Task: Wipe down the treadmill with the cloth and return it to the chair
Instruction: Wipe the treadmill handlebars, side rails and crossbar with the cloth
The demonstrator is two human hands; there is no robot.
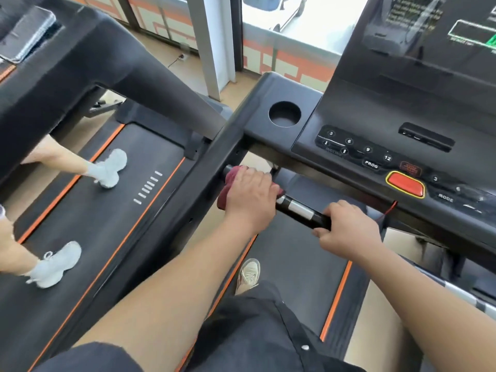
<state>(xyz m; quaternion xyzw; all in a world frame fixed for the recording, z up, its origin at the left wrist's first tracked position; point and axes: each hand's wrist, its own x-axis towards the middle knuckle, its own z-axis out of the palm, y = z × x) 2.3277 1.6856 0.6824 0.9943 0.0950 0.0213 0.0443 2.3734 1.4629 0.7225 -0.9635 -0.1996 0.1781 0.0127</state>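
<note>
Dark red cloth [226, 183] is bunched around the black handlebar [303, 210] of the treadmill [375, 146], a little left of the centre of the frame. The left hand [249, 197] covers most of it. The fingers of this hand curl over the cloth and the bar together, so the hand grips both at once.

The bar has its long axis on a diagonal, from the cloth near the side rail [204, 167] down toward the lower right. A silver band shows on it between the 2 hands. The right hand [349, 229] is closed around the bare bar at the lower right end, apart from the cloth. From the left hand the unwiped-looking part of the bar lies toward the lower right. I judge that a stroke would follow this axis, toward the right hand, which then stands in the way.

The palm hides how the cloth is folded, and the left fingertips are under the bar. The bar's end is hidden inside the right hand. The chair is not in the frame, so I cannot tell which way it lies. The screen above the red button [405, 185] is cut off at the upper right edge. At the left, 2 white shoes [110, 170] on the neighbouring treadmill [107, 224] are blurred.
</note>
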